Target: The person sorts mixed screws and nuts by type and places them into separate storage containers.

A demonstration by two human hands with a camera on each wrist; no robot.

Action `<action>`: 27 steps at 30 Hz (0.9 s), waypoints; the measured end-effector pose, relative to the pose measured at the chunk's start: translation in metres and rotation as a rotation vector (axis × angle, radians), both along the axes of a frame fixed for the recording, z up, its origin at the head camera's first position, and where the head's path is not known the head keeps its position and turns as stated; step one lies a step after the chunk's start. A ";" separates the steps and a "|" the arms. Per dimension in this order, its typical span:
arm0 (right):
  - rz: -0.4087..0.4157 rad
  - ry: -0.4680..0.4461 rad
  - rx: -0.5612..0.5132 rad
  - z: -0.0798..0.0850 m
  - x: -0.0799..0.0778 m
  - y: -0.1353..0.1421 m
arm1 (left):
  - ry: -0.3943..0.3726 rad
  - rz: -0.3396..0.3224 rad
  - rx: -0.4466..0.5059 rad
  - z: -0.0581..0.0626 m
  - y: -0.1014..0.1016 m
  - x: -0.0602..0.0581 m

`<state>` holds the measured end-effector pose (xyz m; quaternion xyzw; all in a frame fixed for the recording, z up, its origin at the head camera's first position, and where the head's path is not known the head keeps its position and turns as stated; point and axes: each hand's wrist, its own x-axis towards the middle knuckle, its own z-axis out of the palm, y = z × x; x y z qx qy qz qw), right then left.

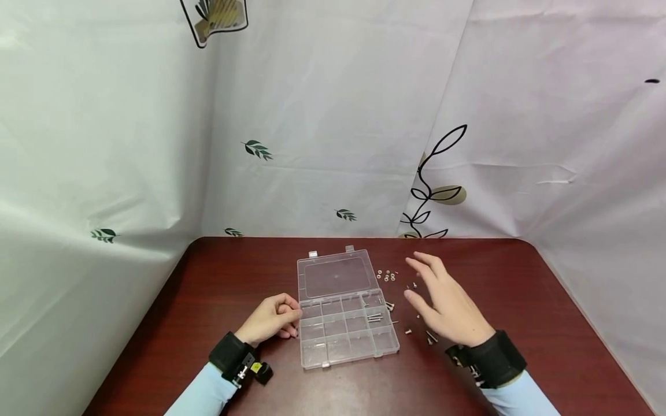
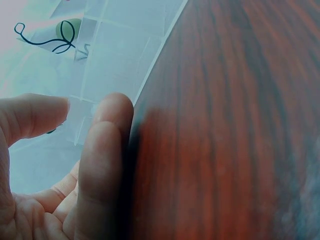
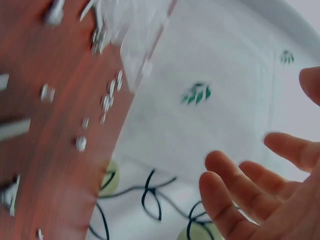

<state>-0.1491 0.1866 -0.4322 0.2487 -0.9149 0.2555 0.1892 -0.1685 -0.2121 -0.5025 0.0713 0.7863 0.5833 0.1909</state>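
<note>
A clear plastic compartment box (image 1: pixel 350 340) lies on the table with its hinged lid (image 1: pixel 338 277) laid back. My left hand (image 1: pixel 272 318) holds the box's left edge, with thumb and bent fingers at the rim. The left wrist view shows the fingertips (image 2: pixel 114 112) against the clear plastic. Long screws (image 1: pixel 374 318) lie in a right-hand compartment. To the right of the box, my right hand (image 1: pixel 447 303) hovers with spread fingers and holds nothing. Beneath and around it are loose screws (image 1: pixel 432 337), also seen blurred in the right wrist view.
Several small nuts or washers (image 1: pixel 387 276) lie right of the lid. More screws (image 1: pixel 390 307) rest against the box's right side. A patterned white cloth (image 1: pixel 333 115) hangs behind the dark red wooden table (image 1: pixel 250 260).
</note>
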 end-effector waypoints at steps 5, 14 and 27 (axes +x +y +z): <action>-0.032 -0.012 0.044 -0.004 -0.003 0.013 | -0.005 -0.001 -0.001 0.000 0.000 0.000; -0.019 -0.019 0.136 -0.011 -0.011 0.024 | 0.003 0.000 -0.012 0.001 0.001 -0.001; 0.152 0.009 0.163 -0.043 -0.013 -0.003 | 0.006 0.013 -0.010 -0.001 0.001 -0.003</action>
